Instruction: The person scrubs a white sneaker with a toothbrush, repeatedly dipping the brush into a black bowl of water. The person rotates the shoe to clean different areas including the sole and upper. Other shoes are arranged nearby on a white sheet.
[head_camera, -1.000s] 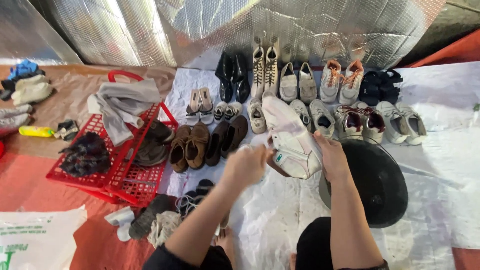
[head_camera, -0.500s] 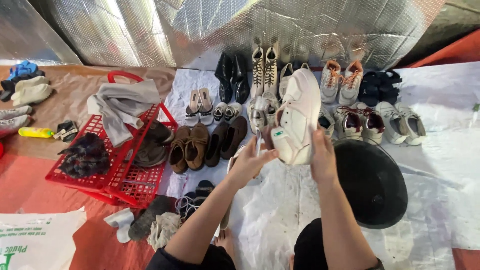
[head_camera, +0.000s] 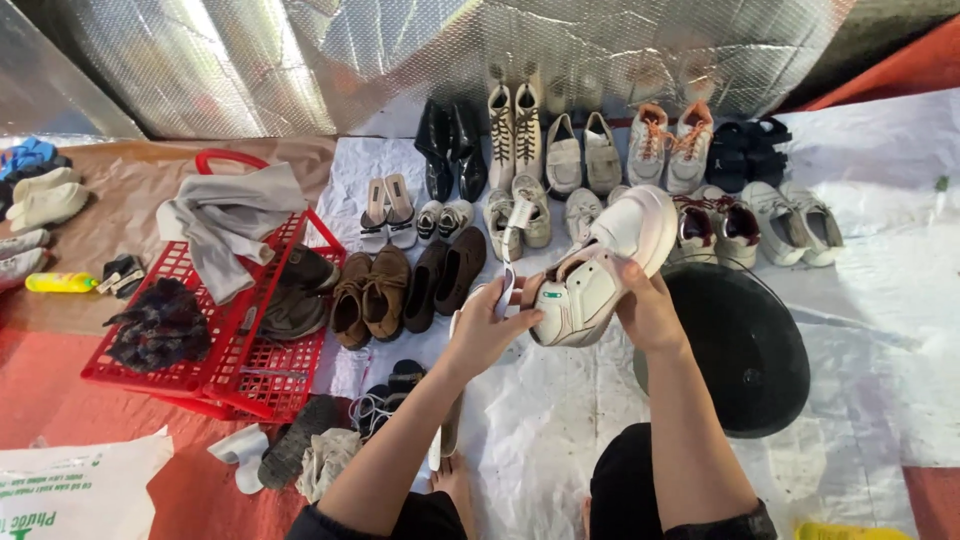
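I hold a white sneaker (head_camera: 603, 268) up over the white sheet (head_camera: 560, 440), its toe pointing up and to the right. My right hand (head_camera: 648, 312) grips it from below along its right side. My left hand (head_camera: 487, 330) grips the heel end, where a white lace or insole strip (head_camera: 510, 262) hangs loose. Behind the sneaker stand rows of paired shoes (head_camera: 560, 160): black boots, white lace-up boots, beige slip-ons, orange-laced sneakers, brown shoes (head_camera: 372, 292).
A red plastic basket (head_camera: 222, 340) at the left holds a grey cloth (head_camera: 232, 225), dark shoes and a dark rag. A black round pan (head_camera: 745, 345) lies right of my right arm. Silver foil sheeting (head_camera: 420, 50) hangs behind. Loose shoes and socks (head_camera: 300, 455) lie near my left elbow.
I have lifted the white sneaker off the sheet and tilted it, toe up. My left hand has moved to its heel end and my right hand supports it from below.
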